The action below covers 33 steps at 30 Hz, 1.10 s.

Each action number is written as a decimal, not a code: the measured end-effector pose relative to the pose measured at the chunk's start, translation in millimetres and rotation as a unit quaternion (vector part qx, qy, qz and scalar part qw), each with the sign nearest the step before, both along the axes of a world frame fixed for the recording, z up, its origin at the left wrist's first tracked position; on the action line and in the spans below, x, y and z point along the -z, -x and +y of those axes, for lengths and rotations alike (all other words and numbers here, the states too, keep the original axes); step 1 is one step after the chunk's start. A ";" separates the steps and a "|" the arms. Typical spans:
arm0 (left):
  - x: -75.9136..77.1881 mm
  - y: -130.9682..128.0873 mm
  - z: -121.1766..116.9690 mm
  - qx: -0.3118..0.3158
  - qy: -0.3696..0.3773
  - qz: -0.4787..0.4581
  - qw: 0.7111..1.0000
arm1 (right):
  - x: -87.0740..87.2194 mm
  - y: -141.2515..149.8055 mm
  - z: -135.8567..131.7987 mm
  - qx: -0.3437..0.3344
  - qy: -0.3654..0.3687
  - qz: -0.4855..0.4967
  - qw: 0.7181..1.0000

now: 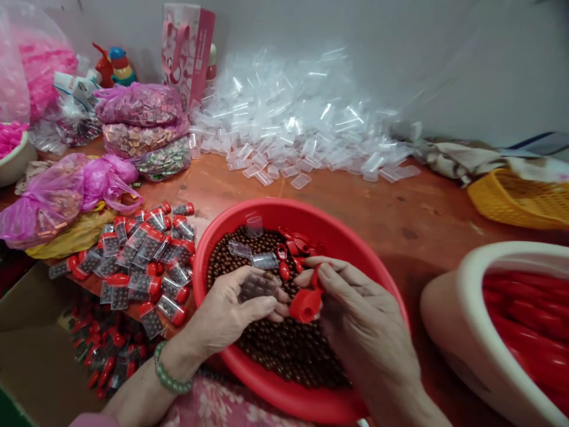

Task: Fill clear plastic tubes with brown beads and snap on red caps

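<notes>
My left hand (237, 308) is closed around a clear plastic case (258, 287) filled with dark brown balls. Between the thumb and fingers of my right hand (355, 302) is a red plastic cap (306, 304), just right of the case and apart from it. Both hands are over a red basin (275, 204) holding many small brown balls (288, 350). On the balls lie a few clear cases (265, 261) and several red caps (284, 270). Fingers partly hide the held case.
Filled, red-capped cases (142, 249) are heaped left of the basin, with more in a cardboard box (26, 332) below. Clear cases (302, 130) pile against the wall. A white tub (462, 279) of red pieces stands right, near a yellow basket (511, 198). Pink bags (137, 107) sit back left.
</notes>
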<state>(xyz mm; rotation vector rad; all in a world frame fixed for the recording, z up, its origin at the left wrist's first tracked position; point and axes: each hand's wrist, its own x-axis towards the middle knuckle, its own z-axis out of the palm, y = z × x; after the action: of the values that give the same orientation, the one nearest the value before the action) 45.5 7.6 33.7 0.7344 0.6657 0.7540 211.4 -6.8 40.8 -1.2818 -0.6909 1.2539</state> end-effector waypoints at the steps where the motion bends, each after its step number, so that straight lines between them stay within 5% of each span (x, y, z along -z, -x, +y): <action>1: 0.6 -0.5 -0.5 -0.012 0.001 -0.003 1.000 | 1.9 3.9 -2.7 0.005 -0.010 -0.017 1.000; 5: 3.7 1.3 -2.1 -0.017 0.004 0.013 1.000 | 15.0 11.2 -15.2 0.068 -0.076 -0.242 0.965; 6: 4.6 1.9 -2.5 -0.017 0.004 0.023 1.000 | 18.2 11.0 -17.9 0.088 -0.111 -0.337 0.931; 8: 6.7 2.3 -3.3 -0.017 0.007 0.042 0.999 | 23.0 8.4 -21.2 0.103 -0.203 -0.525 0.820; 11: 8.9 0.7 -3.1 -0.016 0.025 0.042 0.999 | 25.6 1.2 -18.6 0.033 -0.356 -0.669 0.652; 14: 9.4 -0.9 -0.8 -0.015 0.037 0.012 0.999 | 25.2 -6.0 -11.5 -0.080 -0.436 -0.665 0.601; 22: 14.3 0.3 5.4 -0.004 0.083 0.000 0.997 | 14.8 -23.2 -8.7 -0.230 -0.428 -0.632 0.604; 26: 17.4 0.3 8.1 0.017 0.122 -0.044 0.991 | 0.2 -32.5 -3.9 -0.258 -0.374 -0.541 0.708; 30: 20.1 -0.5 10.4 0.060 0.113 -0.073 0.989 | -6.0 -34.3 9.5 -0.177 -0.247 -0.445 0.843; 33: 23.2 -0.3 11.5 0.103 0.136 -0.122 0.978 | -3.4 -29.8 21.0 -0.189 -0.218 -0.383 0.877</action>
<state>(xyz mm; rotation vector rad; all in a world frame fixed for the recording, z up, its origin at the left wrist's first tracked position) 45.8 19.1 10.5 0.4435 0.4495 0.5372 241.2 14.2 44.1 -1.2699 -1.7594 0.7653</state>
